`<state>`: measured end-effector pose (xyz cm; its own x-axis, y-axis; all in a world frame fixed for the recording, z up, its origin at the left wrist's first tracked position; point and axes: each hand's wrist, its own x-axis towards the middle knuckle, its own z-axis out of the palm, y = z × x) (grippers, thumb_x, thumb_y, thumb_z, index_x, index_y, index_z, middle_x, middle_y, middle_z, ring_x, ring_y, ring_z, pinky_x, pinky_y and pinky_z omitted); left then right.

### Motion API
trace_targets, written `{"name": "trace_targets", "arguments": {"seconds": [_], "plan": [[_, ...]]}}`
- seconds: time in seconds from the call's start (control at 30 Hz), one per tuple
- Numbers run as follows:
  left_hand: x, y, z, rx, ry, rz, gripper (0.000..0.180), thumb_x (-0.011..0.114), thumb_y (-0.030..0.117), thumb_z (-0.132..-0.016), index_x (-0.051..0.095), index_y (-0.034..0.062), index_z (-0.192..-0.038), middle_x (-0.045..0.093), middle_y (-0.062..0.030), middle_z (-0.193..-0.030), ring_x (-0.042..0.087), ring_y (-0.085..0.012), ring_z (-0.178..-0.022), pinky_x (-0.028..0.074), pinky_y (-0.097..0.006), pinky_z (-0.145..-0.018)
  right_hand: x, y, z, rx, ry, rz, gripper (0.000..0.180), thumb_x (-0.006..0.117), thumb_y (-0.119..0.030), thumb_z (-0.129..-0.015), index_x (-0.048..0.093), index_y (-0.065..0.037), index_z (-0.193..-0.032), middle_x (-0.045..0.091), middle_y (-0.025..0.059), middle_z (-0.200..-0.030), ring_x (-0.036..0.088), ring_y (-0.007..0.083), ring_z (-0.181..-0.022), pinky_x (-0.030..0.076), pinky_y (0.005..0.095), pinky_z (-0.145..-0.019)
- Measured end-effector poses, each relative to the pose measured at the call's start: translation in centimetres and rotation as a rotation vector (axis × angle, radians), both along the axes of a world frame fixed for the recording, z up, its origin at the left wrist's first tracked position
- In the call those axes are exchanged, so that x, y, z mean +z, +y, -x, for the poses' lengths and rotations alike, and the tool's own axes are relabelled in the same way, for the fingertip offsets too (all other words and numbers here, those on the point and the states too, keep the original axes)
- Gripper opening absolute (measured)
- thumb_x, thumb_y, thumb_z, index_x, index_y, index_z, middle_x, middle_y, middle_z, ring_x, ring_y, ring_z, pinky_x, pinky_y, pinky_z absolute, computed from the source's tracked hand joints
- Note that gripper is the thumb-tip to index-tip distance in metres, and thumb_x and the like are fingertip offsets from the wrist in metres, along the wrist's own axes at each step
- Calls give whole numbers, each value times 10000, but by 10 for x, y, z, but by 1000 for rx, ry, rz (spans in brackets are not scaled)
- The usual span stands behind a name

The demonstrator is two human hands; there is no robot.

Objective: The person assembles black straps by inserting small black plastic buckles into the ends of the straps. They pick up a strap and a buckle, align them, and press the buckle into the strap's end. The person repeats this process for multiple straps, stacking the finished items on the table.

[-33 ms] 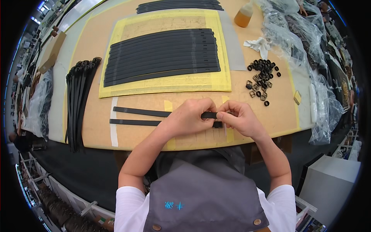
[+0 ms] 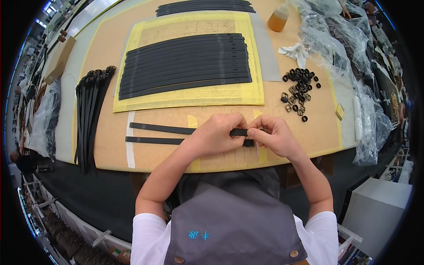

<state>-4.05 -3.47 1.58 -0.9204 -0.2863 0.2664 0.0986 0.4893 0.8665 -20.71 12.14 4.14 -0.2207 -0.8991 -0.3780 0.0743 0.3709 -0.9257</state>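
Observation:
Both my hands grip the right end of one black strap (image 2: 163, 128), which lies toward the left across the table. My left hand (image 2: 218, 134) pinches the strap, and my right hand (image 2: 274, 134) closes on its tip, where part of a small metal buckle (image 2: 263, 130) shows by the fingers. A second black strap (image 2: 154, 140) lies nearer to me, passing beneath my left hand, with a dark piece at its right end. My fingers hide most of the joint between strap and buckle.
Beyond my hands, a yellow-edged board (image 2: 190, 105) carries several flat black straps (image 2: 185, 62). Buckled straps (image 2: 93, 115) hang over the table's front edge at left. Loose buckles and black loops (image 2: 300, 88) lie at right, near a white cloth (image 2: 297, 53) and a bottle of amber liquid (image 2: 278, 18).

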Motion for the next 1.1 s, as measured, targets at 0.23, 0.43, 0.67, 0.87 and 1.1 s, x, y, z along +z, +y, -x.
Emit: {"name": "trace_targets", "arguments": {"seconds": [0.23, 0.43, 0.67, 0.87, 1.1], "plan": [[6, 1, 0, -13, -32, -30, 204, 796, 36, -799, 678, 14, -964, 704, -97, -806, 678, -179, -689, 534, -307, -599, 0, -1, -4, 18, 129, 16, 164, 712, -175, -991, 675, -23, -943, 636, -43, -777, 539, 14, -639, 422, 200, -565], [2, 0, -1, -42, 32, -32, 197, 787, 33, -810, 687, 20, -979, 703, -87, -807, 678, -174, -691, 528, -299, -592, -1, -2, -2, 42, 159, 31, 182, 715, -192, -996, 671, -24, -941, 620, -49, -788, 504, 8, -652, 408, 203, -574], [2, 1, -4, -42, 19, -7, 185, 784, 30, -814, 683, 15, -969, 695, -74, -813, 662, -180, -674, 514, -298, -567, 9, -7, 2, 192, 97, 3, 272, 676, -248, -1024, 674, 10, -937, 620, -23, -808, 518, 46, -756, 448, 260, -669], [4, 1, -3, -34, 39, -54, 192, 812, 52, -829, 682, 15, -965, 698, -81, -833, 664, -192, -701, 517, -310, -579, -2, -6, 9, 254, 243, 76, 276, 618, -229, -1035, 645, 5, -891, 565, -20, -742, 468, 53, -712, 404, 279, -620], [2, -16, -28, -4, -7, 8, 139, 772, 14, -876, 692, 7, -990, 700, -93, -900, 677, -230, -826, 536, -345, -720, -8, -7, -6, 106, 223, 123, 272, 645, -211, -993, 632, 4, -826, 542, -20, -675, 450, 49, -667, 380, 285, -571]]}}
